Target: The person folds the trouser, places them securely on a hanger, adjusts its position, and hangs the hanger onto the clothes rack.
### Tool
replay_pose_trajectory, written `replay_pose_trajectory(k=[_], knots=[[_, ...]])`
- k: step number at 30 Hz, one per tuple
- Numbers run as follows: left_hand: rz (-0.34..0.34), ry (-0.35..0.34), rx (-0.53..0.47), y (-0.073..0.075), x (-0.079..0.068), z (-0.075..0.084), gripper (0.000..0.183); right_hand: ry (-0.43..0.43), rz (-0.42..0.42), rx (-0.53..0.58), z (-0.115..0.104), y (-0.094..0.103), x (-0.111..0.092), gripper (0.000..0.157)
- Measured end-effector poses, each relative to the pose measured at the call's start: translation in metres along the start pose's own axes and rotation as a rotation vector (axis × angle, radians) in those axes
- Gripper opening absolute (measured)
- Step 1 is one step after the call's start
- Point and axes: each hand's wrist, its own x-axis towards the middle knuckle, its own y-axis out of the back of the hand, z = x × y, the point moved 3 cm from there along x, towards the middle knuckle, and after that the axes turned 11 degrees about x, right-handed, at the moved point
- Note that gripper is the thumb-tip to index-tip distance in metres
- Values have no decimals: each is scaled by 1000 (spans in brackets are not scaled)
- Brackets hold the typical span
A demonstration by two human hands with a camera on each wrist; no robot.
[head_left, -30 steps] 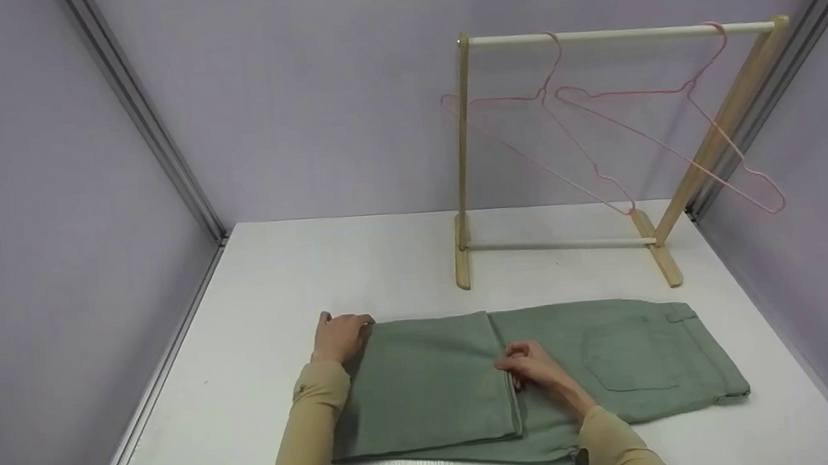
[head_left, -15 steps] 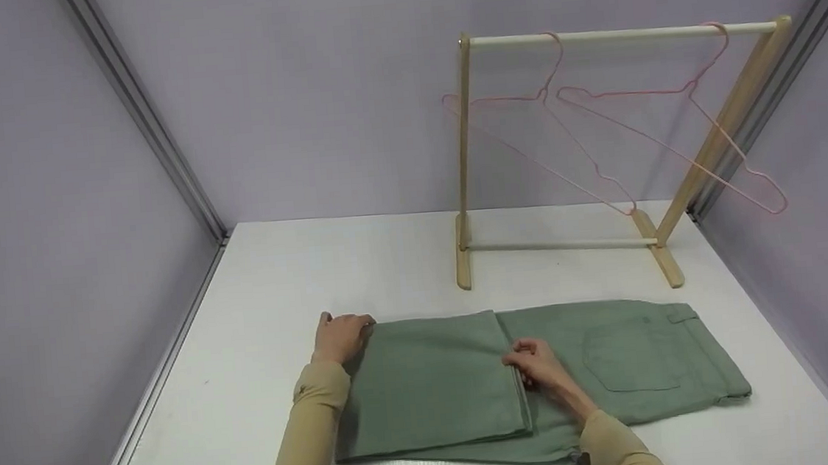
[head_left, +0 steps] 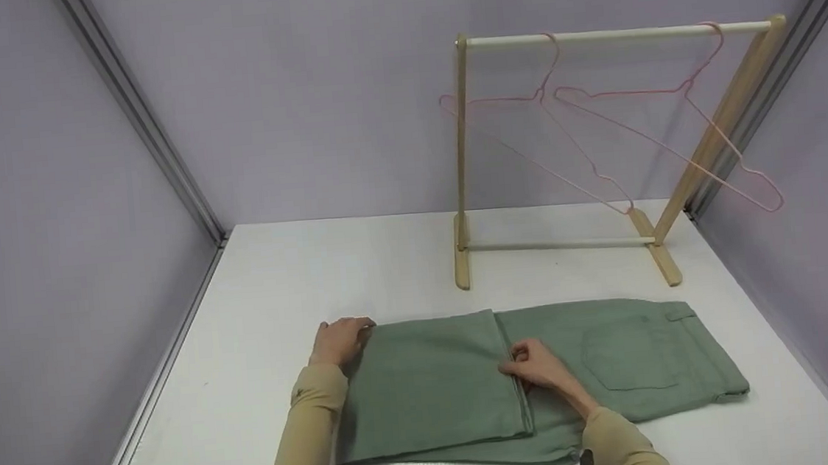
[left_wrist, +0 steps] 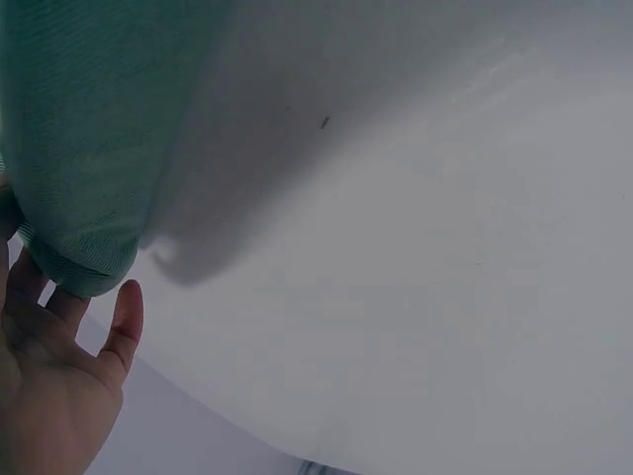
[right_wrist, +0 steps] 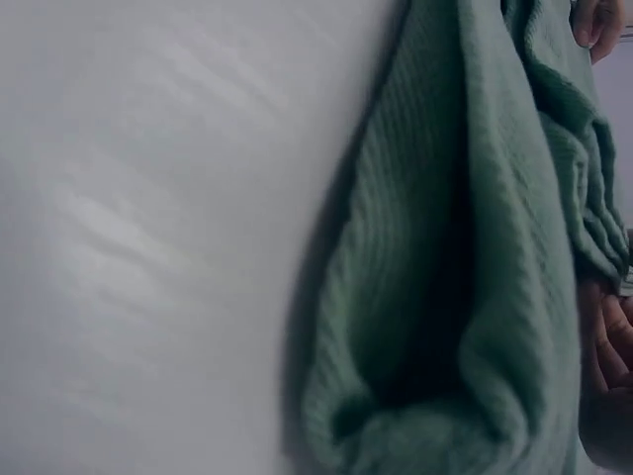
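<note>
A pair of green trousers (head_left: 631,363) lies sideways on the white table, its leg end folded back over the rest. My left hand (head_left: 336,342) is at the far left corner of the fold, fingers around the cloth edge. In the left wrist view the hand (left_wrist: 59,376) has fingers partly hidden behind the fold (left_wrist: 89,148), the little finger apart. My right hand (head_left: 539,365) pinches the hem of the folded-over legs near its middle. Layered green cloth (right_wrist: 524,218) fills the right wrist view, with part of the right hand (right_wrist: 611,341) at the right edge.
Behind the trousers stands a wooden rack (head_left: 462,251) with a white top rail (head_left: 620,34). Two pink hangers (head_left: 542,95) hang from the rail. Pale walls (head_left: 323,106) enclose the back and sides. White tabletop (head_left: 256,296) extends left of the trousers.
The right hand has drawn the hem slightly to the right, then stays near there. The left hand has kept its place at the fold.
</note>
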Motion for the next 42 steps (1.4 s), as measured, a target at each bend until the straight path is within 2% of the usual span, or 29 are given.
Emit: replay_pose_trajectory(k=[7, 12, 16, 18, 22, 26, 35, 42], knots=[[26, 18, 41, 0, -1, -9, 24, -19, -55, 7, -1, -7, 4, 30], [79, 24, 109, 5, -5, -21, 23, -40, -72, 41, -6, -26, 9, 30], [115, 37, 184, 6, -11, -28, 24, -43, -84, 11, -12, -41, 12, 29], [116, 42, 190, 5, -14, -29, 22, -58, -85, -4, -14, -43, 13, 27], [123, 36, 152, 6, -18, -29, 17, -73, -76, -23, -14, -42, 14, 29], [136, 32, 120, 8, -20, -28, 16, -38, -92, -16, -12, -41, 15, 34], [118, 36, 117, 7, -19, -27, 16, 22, -122, 141, -1, -35, 15, 26], [117, 39, 127, 8, -19, -27, 16, -8, -132, 235, 3, -30, 15, 27]])
